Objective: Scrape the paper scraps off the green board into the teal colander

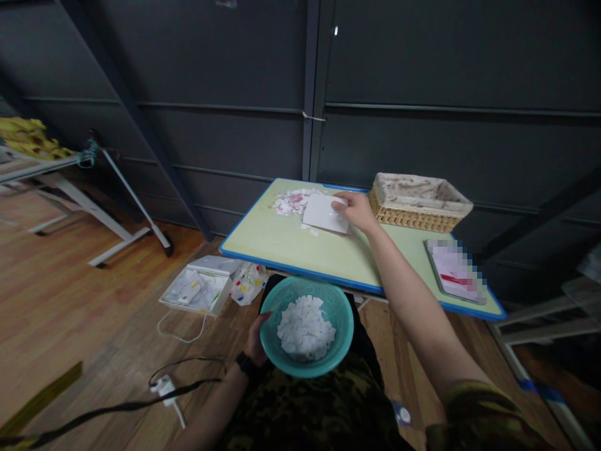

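Note:
My left hand (256,338) grips the left rim of a teal plastic basket (345,322), which rests at my lap just below the table's front edge. Inside it lies a heap of torn white paper pieces (306,329). Over the table, my right hand (357,212) pinches a white card (323,213) by its right side, thumb on top. Beside the card, partly covered by it, is a pile of small white and pink paper scraps (291,202). A few loose scraps (310,230) lie in front of the card.
The light green table (267,241) has a blue edge. A lined wicker basket (413,218) stands at its back right, and a tablet (453,272) lies at the right. On the floor are an open white box (197,288), a power strip (164,389) and cables.

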Motion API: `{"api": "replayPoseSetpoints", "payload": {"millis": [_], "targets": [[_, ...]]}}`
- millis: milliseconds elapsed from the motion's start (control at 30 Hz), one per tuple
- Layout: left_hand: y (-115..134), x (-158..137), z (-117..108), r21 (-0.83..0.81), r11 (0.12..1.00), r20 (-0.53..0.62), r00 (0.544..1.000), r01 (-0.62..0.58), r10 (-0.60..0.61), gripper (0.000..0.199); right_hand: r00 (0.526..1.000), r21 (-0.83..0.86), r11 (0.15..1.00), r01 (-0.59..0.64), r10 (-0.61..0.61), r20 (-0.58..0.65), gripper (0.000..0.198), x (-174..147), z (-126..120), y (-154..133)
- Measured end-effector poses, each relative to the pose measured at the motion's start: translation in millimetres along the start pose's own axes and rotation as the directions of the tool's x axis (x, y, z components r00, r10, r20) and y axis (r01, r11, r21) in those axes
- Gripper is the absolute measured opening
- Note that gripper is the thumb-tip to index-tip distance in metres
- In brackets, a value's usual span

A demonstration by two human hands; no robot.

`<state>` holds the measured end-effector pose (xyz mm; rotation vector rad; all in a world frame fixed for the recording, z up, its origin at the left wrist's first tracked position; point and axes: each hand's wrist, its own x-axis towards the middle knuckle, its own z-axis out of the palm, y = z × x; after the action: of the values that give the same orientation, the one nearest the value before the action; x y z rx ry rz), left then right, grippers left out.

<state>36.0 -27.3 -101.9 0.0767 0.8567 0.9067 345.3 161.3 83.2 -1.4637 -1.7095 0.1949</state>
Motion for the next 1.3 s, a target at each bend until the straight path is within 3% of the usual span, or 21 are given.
{"api": "replayPoseSetpoints", "payload": {"millis": [267,600,1067,1300], "targets": [[0,-1,-3,0.028,0.998,0.031,0.998,-0.051,0.051,0.013,0.998,0.045,0.999,0.017,-0.02,0.061,0.033,-2,-5,-5],[0,-2,-1,0.05,0.998,0.023,0.999,-0.027,0.026,0.022,0.996,0.077,0.997,-0.01,0.003,0.092,0.034,0,-14,-5],[1,-6,4,0.056,0.996,0.019,0.997,-0.072,0.071,0.009,0.998,0.019,1.0,0.021,-0.022,0.059,0.031,-3,-9,-10],[2,-6,4,0.038,0.999,0.035,0.999,-0.027,0.025,0.02,0.998,0.076,0.996,-0.056,0.053,0.041,0.03,0,-17,-5]]}}
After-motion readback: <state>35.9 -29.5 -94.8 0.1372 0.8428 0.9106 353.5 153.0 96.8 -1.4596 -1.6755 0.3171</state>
